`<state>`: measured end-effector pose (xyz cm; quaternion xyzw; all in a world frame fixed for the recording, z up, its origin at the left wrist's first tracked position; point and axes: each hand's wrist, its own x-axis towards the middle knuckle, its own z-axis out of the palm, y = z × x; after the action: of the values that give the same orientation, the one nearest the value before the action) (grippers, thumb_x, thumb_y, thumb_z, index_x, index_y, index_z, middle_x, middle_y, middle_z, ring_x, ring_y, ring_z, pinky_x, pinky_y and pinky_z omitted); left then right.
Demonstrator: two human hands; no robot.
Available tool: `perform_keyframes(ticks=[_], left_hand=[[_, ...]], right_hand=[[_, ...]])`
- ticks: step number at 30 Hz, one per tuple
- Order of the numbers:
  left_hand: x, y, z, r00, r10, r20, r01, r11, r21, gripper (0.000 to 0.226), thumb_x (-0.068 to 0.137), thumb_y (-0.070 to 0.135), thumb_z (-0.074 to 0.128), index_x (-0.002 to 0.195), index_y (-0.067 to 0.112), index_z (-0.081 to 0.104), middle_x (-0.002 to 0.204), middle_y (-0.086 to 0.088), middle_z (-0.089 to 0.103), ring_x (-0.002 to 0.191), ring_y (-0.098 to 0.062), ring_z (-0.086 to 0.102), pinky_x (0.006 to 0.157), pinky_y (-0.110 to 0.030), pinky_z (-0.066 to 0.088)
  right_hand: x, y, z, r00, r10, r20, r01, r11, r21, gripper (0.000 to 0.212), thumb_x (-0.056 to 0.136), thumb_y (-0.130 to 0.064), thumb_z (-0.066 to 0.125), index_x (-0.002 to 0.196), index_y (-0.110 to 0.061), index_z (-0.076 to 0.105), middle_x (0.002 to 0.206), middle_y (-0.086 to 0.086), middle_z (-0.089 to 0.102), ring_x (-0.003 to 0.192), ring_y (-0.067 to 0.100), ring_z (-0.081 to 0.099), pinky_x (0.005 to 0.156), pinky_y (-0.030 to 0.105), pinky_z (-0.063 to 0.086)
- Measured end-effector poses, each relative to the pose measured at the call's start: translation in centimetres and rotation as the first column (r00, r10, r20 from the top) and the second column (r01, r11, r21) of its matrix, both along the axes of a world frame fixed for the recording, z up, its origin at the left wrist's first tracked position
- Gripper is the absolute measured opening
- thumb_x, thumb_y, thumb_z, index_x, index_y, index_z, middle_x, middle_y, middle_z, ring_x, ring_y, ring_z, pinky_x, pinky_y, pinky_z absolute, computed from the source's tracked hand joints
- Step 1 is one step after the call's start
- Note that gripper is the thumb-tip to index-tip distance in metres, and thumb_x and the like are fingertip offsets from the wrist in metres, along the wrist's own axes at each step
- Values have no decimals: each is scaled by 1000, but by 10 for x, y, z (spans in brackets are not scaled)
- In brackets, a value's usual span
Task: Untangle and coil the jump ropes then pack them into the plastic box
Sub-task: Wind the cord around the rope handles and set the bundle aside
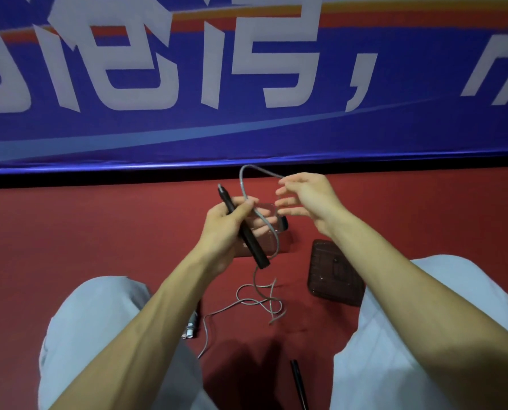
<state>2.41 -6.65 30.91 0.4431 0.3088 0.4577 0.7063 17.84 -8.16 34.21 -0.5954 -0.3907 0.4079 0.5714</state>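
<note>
My left hand (230,224) grips a black jump-rope handle (248,236) that slants from upper left to lower right. Its grey cord (243,176) arches up from the left hand toward my right hand (304,199), whose fingertips pinch the cord near the top of the loop. The rest of the cord (257,300) hangs below the handle and lies tangled on the red floor between my knees. A clear plastic box (269,242) sits on the floor behind my hands, partly hidden by them. Its clear lid (334,273) lies to the right.
A second black handle (298,383) lies on the floor at the bottom centre. A handle end with a silver tip (192,328) pokes out beside my left knee. A blue banner (246,84) with white lettering stands along the far edge of the red floor.
</note>
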Motion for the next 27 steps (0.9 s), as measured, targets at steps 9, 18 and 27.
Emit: perform_keyframes(ticks=[9, 18, 27], left_hand=[[-12, 10, 11, 910, 116, 398, -29, 976, -218, 8, 99, 4, 49, 99, 0, 55, 95, -23, 69, 81, -31, 74, 70, -32, 61], [-14, 22, 1, 923, 157, 352, -92, 977, -194, 12, 100, 7, 49, 109, 1, 54, 103, -20, 68, 89, -29, 72, 75, -31, 61], [-3, 17, -20, 902, -8, -431, 67, 990, 122, 19, 96, 1, 52, 106, 8, 67, 88, -4, 68, 69, -6, 63, 68, -21, 52]], right_hand=[[-8, -4, -17, 741, 474, 476, -369, 879, -301, 40, 80, 14, 46, 98, -17, 65, 72, -13, 65, 59, -6, 55, 59, 11, 40], [-18, -5, -22, 825, 455, 336, -353, 878, -323, 16, 99, 4, 37, 98, -7, 48, 82, 14, 64, 65, 22, 63, 58, 29, 56], [-7, -4, 5, 994, 100, -53, -93, 988, 125, 17, 101, 1, 40, 116, -2, 47, 85, 16, 63, 62, 24, 70, 54, 32, 58]])
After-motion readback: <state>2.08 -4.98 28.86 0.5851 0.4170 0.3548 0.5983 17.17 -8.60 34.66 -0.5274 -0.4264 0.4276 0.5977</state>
